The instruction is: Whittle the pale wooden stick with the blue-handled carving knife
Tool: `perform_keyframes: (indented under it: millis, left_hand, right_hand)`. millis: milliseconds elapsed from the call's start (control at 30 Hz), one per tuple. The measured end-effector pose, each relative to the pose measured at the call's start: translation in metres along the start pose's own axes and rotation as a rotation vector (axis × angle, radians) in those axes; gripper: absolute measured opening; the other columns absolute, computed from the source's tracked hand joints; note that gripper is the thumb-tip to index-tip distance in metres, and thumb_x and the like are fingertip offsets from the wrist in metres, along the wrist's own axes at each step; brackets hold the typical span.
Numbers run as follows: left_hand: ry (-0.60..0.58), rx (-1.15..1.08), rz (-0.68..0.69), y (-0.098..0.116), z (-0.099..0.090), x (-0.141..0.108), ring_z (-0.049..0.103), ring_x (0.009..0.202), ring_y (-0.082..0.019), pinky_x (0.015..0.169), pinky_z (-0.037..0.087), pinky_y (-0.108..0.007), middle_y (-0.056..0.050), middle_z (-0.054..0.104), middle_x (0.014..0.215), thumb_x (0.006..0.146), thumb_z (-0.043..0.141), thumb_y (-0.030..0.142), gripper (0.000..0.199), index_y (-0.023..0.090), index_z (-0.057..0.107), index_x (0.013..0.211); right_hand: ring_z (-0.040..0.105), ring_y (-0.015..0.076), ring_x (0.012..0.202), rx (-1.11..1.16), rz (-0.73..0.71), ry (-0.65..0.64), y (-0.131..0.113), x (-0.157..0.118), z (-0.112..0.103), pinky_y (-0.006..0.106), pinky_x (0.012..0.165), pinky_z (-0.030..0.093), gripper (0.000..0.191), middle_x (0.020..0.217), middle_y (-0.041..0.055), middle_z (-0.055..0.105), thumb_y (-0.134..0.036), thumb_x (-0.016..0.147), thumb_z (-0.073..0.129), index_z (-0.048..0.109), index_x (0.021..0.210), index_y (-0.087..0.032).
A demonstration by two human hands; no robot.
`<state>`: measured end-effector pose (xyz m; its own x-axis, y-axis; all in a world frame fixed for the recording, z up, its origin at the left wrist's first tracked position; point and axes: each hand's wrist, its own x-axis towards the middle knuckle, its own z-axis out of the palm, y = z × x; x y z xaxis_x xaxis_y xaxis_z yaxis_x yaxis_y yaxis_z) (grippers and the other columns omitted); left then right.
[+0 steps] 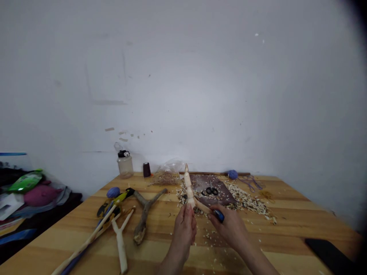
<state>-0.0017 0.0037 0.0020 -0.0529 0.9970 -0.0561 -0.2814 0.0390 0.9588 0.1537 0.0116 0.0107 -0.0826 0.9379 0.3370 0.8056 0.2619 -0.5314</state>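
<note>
Peeled branch I hold upright in my closed left hand to steady it, while my right hand grips narrowly a blue-handled knife close against the wood.

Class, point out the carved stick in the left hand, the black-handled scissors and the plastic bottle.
Carved stick [189, 186]: head view, on its upper shaft.
Black-handled scissors [210, 191]: head view, on the finger loops.
Plastic bottle [125, 167]: head view, on its clear body.
</note>
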Motion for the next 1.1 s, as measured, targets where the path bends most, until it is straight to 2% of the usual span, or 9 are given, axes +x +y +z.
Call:
perform_keyframes:
  millis: [100,167,267,433,667,833,967,1033,1100]
  left_hand:
    - [-0.011,-0.045,-0.012,0.001,0.0,0.0,0.025,0.027,-0.004,0.028,0.018,-0.016,0.01,0.033,0.037,0.068,0.036,0.074,0.055,0.019,0.041,0.064]
    - [-0.037,-0.104,-0.044,0.001,-0.001,-0.001,0.029,0.026,-0.005,0.028,0.02,-0.017,0.008,0.039,0.038,0.069,0.035,0.074,0.057,0.018,0.045,0.065]
    - [-0.06,-0.17,-0.054,0.001,-0.002,0.001,0.036,0.028,-0.006,0.029,0.021,-0.017,0.006,0.047,0.043,0.069,0.045,0.068,0.051,0.017,0.048,0.073]
    - [-0.057,-0.137,0.049,-0.001,-0.003,0.005,0.046,0.039,-0.007,0.032,0.027,-0.016,0.004,0.052,0.056,0.065,0.058,0.053,0.039,0.017,0.048,0.074]
    - [-0.003,0.071,0.092,-0.008,-0.008,0.011,0.033,0.033,-0.005,0.03,0.022,-0.016,0.009,0.039,0.048,0.07,0.051,0.048,0.029,0.019,0.045,0.068]
    - [0.045,0.215,0.124,-0.011,-0.01,0.013,0.03,0.03,-0.004,0.031,0.022,-0.016,0.011,0.035,0.041,0.068,0.059,0.037,0.022,0.019,0.049,0.074]
    - [-0.084,0.096,0.141,-0.007,-0.007,0.01,0.029,0.031,-0.004,0.031,0.021,-0.016,0.011,0.035,0.043,0.068,0.062,0.042,0.031,0.018,0.05,0.083]
    - [-0.155,0.002,0.091,-0.004,-0.005,0.007,0.035,0.034,-0.005,0.032,0.023,-0.016,0.009,0.042,0.048,0.069,0.06,0.049,0.037,0.017,0.05,0.087]
    - [-0.171,-0.093,0.033,-0.001,-0.004,0.005,0.039,0.036,-0.005,0.032,0.024,-0.016,0.007,0.048,0.053,0.07,0.057,0.054,0.043,0.018,0.049,0.092]
  right_hand:
    - [0.064,0.0191,0.076,-0.032,-0.004,0.012,-0.001,0.0,-0.001,0.024,0.064,0.041,0.027,0.085,0.0037,0.07,-0.037,0.081,0.047,0.063,0.098,-0.024]
    - [0.064,0.0195,0.077,-0.064,0.004,0.022,-0.001,0.0,-0.001,0.024,0.064,0.041,0.026,0.087,0.0039,0.07,-0.035,0.081,0.047,0.063,0.098,-0.025]
    - [0.064,0.0197,0.077,-0.115,0.006,0.023,0.001,0.001,0.0,0.024,0.063,0.041,0.025,0.085,0.0043,0.07,-0.033,0.082,0.045,0.064,0.097,-0.025]
    - [0.064,0.0191,0.079,-0.162,0.012,0.002,0.001,0.002,0.001,0.023,0.063,0.039,0.025,0.087,0.0052,0.07,-0.033,0.082,0.046,0.065,0.097,-0.025]
    - [0.064,0.0188,0.077,-0.152,-0.007,-0.019,-0.009,-0.002,-0.002,0.022,0.061,0.038,0.024,0.084,0.0037,0.07,-0.034,0.083,0.045,0.065,0.093,-0.027]
    - [0.064,0.0195,0.08,-0.129,-0.006,-0.021,-0.011,-0.004,-0.001,0.023,0.064,0.038,0.025,0.086,0.0041,0.07,-0.032,0.082,0.046,0.064,0.099,-0.026]
    - [0.064,0.0203,0.079,-0.135,0.01,0.029,-0.006,-0.003,-0.002,0.024,0.062,0.039,0.024,0.087,0.0028,0.07,-0.032,0.082,0.046,0.064,0.098,-0.027]
    - [0.064,0.0204,0.077,-0.143,0.021,0.063,-0.003,-0.001,-0.002,0.024,0.061,0.039,0.026,0.087,0.0034,0.07,-0.033,0.083,0.045,0.063,0.099,-0.027]
    - [0.065,0.0204,0.075,-0.156,0.04,0.091,0.001,0.0,-0.002,0.024,0.06,0.039,0.027,0.086,0.0044,0.07,-0.034,0.083,0.044,0.064,0.099,-0.026]
